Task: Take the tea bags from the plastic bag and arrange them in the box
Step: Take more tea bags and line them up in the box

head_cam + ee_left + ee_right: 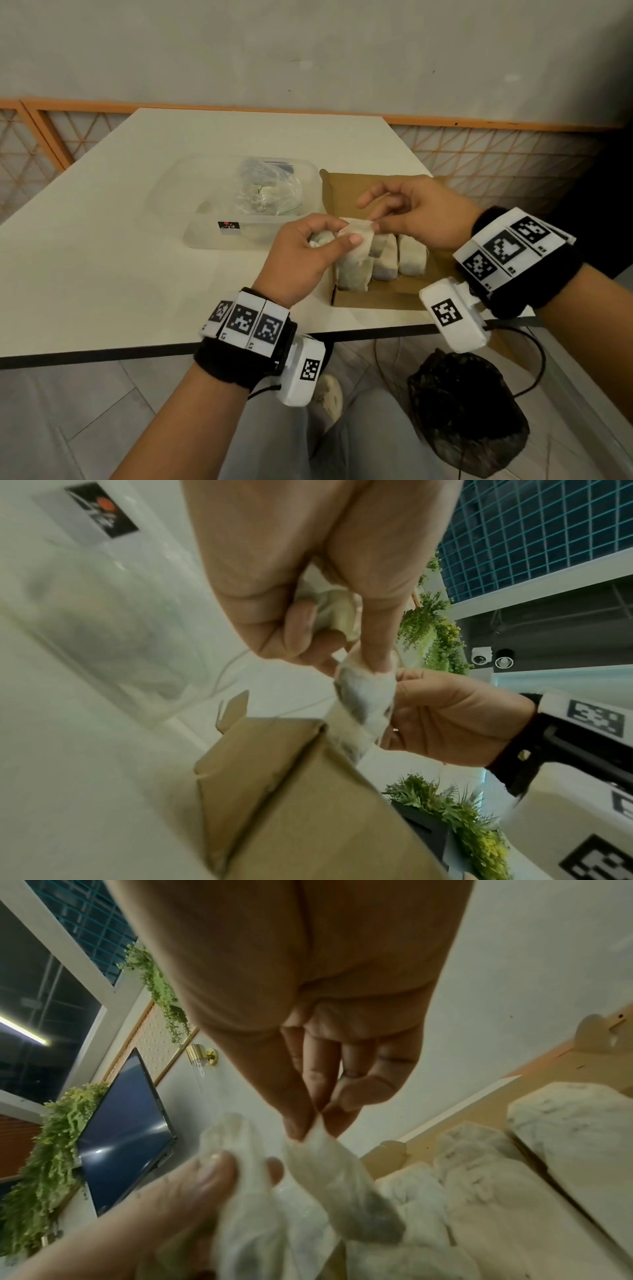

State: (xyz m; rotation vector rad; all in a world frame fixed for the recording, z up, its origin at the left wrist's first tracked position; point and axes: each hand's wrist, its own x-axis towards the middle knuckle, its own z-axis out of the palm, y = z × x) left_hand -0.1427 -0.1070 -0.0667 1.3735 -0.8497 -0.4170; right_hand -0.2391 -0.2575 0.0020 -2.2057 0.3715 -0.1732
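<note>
Over the left end of the brown cardboard box (376,301), both hands share one white tea bag (359,240). My left hand (346,234) pinches its top edge and keeps more tea bags (339,610) bunched in the palm. My right hand (375,222) pinches the bag's top corner between thumb and forefinger; the right wrist view shows that pinch (316,1123) on the tea bag (329,1164). Several tea bags (407,257) stand in a row inside the box. The crumpled clear plastic bag (267,188) lies in a clear container, left of the box.
The clear plastic container (212,236) carries a small label on its front. The box sits near the front right edge of the white table (102,257). On the floor below lie a black mesh bag (469,411) and a cable.
</note>
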